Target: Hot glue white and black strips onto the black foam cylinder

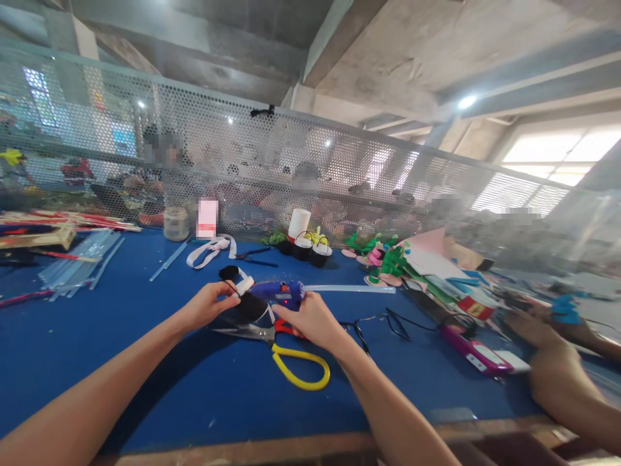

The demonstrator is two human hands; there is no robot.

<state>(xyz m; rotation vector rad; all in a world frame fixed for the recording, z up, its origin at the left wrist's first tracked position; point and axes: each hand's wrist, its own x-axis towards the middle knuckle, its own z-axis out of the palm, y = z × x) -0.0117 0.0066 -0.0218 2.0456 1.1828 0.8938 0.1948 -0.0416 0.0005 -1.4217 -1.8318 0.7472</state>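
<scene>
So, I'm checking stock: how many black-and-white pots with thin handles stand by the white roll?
2: the left pot and the right pot, side by side near the white roll. Others may be hidden behind.

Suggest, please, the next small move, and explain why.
I would probably squeeze the blue glue gun lightly at the white piece: the right hand grips the gun, a clear glue stick extends from its rear, and the left hand holds that piece near its front.
</scene>
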